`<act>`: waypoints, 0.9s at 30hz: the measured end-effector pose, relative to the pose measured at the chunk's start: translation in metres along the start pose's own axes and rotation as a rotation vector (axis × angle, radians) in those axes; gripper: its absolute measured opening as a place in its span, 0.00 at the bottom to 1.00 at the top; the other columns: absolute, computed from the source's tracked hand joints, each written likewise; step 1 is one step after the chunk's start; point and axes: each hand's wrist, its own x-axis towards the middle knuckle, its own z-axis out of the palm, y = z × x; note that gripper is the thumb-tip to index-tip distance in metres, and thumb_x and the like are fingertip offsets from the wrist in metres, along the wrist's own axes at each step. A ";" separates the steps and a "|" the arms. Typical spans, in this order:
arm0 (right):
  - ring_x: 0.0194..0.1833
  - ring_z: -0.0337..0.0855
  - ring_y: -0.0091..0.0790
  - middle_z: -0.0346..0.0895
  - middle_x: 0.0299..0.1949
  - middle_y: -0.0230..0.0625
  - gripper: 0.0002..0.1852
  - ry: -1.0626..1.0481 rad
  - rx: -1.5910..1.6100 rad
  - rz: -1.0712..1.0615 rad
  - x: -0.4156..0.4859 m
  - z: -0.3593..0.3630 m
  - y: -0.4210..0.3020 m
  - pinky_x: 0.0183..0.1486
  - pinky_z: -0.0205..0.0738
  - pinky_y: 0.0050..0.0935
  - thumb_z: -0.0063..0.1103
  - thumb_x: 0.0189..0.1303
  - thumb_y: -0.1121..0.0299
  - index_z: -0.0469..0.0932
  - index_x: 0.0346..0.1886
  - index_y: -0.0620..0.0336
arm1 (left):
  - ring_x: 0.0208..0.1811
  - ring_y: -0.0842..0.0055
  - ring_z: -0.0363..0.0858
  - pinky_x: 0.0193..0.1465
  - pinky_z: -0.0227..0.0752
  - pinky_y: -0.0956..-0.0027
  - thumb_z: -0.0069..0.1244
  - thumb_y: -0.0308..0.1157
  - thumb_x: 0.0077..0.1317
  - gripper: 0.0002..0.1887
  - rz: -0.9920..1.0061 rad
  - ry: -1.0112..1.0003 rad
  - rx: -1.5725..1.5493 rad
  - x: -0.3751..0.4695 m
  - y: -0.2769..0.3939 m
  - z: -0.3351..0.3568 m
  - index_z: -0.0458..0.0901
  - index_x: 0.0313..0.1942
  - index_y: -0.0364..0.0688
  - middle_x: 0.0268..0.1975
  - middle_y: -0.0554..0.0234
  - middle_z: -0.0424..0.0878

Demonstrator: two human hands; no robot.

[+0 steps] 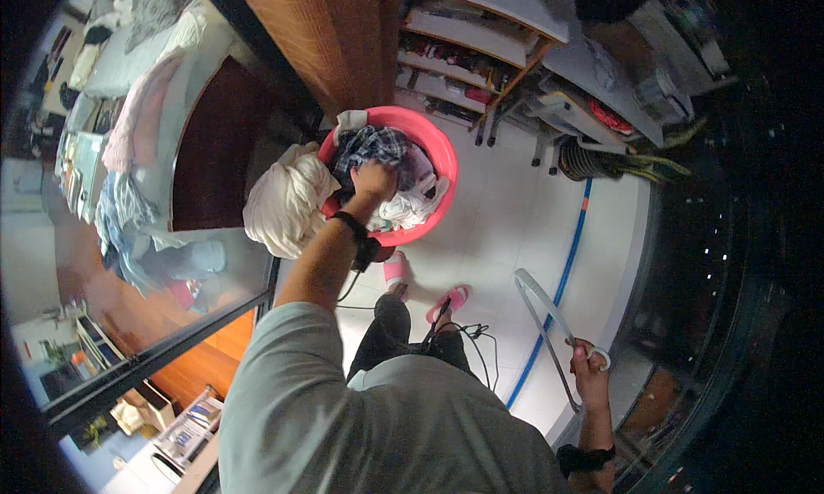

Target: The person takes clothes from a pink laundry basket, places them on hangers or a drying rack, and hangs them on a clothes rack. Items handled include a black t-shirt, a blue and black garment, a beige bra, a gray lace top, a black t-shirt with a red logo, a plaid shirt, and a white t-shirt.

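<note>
My left hand (pixel 376 178), blurred, reaches down into a pink plastic basin (pixel 449 165) heaped with laundry. It touches a dark plaid garment (pixel 370 145); whether the fingers grip the cloth cannot be made out. White clothes (pixel 412 209) lie beside it in the basin, and a small pale cloth (pixel 351 119) hangs over the far rim. A bundle of cream fabric (pixel 286 201) bulges at the basin's left side. Off to the right, my right hand (pixel 589 372) holds a pale clothes hanger (pixel 544 291) near its hook, with no garment on it.
A blue pole (pixel 566 268) runs along the tiled floor (pixel 492 227) at right. Shelves (pixel 463 62) and a potted plant (pixel 589 159) stand beyond. A wooden panel (pixel 328 37) rises behind the basin, and a glass door frame (pixel 161 359) is at left. Black cables (pixel 476 333) dangle before me.
</note>
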 end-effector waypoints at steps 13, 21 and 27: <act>0.28 0.67 0.18 0.69 0.25 0.23 0.12 0.162 0.148 -0.304 -0.086 0.007 0.014 0.31 0.62 0.20 0.56 0.66 0.65 0.78 0.45 0.64 | 0.45 0.63 0.82 0.52 0.76 0.58 0.43 0.49 0.69 0.22 1.225 -0.437 -1.808 -0.165 0.068 -0.471 0.77 0.48 0.37 0.44 0.55 0.84; 0.31 0.70 0.19 0.75 0.30 0.26 0.20 0.398 0.287 -0.288 -0.123 0.022 0.048 0.32 0.66 0.21 0.61 0.62 0.59 0.74 0.51 0.60 | 0.45 0.64 0.82 0.52 0.76 0.59 0.42 0.46 0.70 0.20 0.709 -0.304 -1.553 -0.252 0.162 -0.355 0.77 0.47 0.37 0.44 0.56 0.83; 0.30 0.69 0.15 0.76 0.34 0.25 0.15 0.335 0.826 -0.416 -0.147 0.019 0.029 0.25 0.56 0.16 0.58 0.64 0.59 0.72 0.49 0.53 | 0.45 0.65 0.81 0.52 0.75 0.60 0.42 0.44 0.70 0.18 0.719 -0.687 -1.331 -0.293 0.187 -0.280 0.77 0.47 0.37 0.44 0.56 0.83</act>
